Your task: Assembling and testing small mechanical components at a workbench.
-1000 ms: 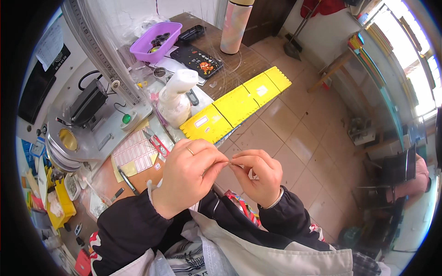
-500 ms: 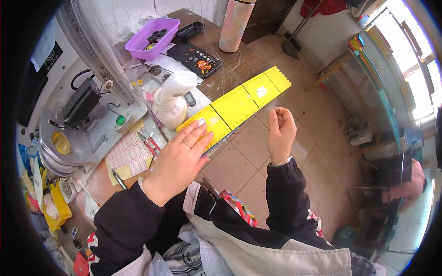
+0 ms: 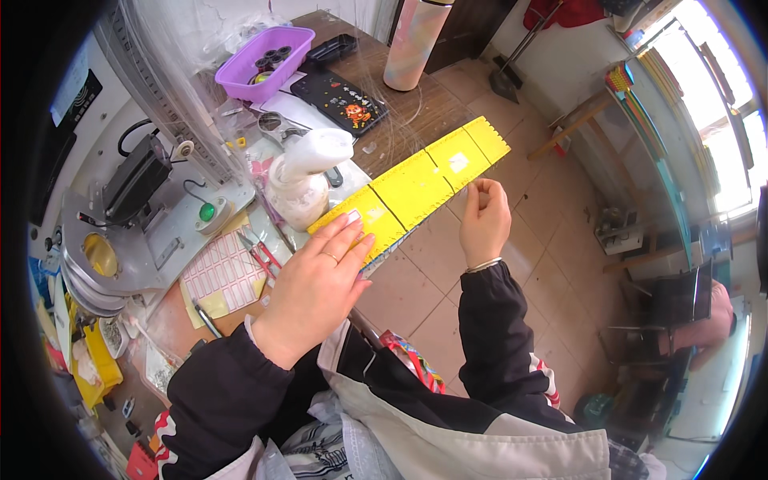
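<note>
A long yellow board (image 3: 413,187) with dark cross lines and notched edges slants from the table out over the floor. My left hand (image 3: 310,280) lies on its near end, fingers stretched across the top and the thumb beside the edge. A small white label (image 3: 353,216) shows by the fingertips, and a pale patch (image 3: 458,162) marks the board farther along. Close to the board's right-hand edge, my right hand (image 3: 487,222) is closed in a pinch; whatever its fingertips hold is too small to make out.
A white bottle (image 3: 301,180) stands just left of the board. Behind are a purple basket (image 3: 276,78), a dark phone case (image 3: 336,100) and a tall tumbler (image 3: 415,48). Red-handled snips (image 3: 262,254) and a label sheet (image 3: 222,274) lie left, near a grey machine (image 3: 132,240).
My right hand has moved slightly left and up, closer to the board's edge, still pinched. My left hand stays on the board's near end.
</note>
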A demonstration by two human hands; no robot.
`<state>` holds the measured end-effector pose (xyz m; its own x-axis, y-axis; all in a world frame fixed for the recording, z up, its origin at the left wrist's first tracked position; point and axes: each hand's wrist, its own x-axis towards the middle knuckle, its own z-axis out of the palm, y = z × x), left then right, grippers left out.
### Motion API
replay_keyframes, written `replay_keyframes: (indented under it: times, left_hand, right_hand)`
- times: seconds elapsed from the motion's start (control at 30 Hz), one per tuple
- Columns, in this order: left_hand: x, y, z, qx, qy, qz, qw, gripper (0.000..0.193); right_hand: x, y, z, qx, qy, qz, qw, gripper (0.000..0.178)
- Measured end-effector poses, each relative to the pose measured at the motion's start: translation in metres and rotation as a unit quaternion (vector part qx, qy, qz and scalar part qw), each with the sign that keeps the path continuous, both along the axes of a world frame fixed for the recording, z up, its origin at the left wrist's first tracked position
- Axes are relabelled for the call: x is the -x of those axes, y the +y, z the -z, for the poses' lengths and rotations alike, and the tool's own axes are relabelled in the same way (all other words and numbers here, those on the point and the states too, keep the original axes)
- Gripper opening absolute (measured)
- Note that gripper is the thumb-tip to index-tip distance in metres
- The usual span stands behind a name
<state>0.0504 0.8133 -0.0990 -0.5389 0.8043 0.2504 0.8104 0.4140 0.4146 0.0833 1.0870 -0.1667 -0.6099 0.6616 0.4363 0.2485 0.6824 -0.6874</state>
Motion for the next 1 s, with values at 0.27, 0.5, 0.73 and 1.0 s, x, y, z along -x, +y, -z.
replay_keyframes:
  times: [0.27, 0.5, 0.73, 1.0]
  left_hand:
    - [0.001, 0.005, 0.000, -0.020, 0.000, -0.005, 1.000, 0.052]
    - [-0.016, -0.003, 0.025, 0.019, 0.166, -0.097, 0.981, 0.047]
    - [-0.086, -0.143, -0.025, -0.057, 0.063, -0.057, 0.995, 0.034]
    - [-0.093, -0.336, -0.029, -0.054, -0.072, -0.451, 0.888, 0.017]
  right_hand:
    - [-0.003, 0.012, 0.034, 0.168, 0.151, -0.003, 0.974, 0.015]
    - [-0.048, -0.109, -0.050, 0.181, 0.207, -0.180, 0.944, 0.035]
    - [-0.061, -0.202, -0.068, 0.153, 0.238, -0.403, 0.870, 0.039]
    - [-0.056, -0.264, -0.072, 0.271, 0.110, -0.467, 0.835, 0.037]
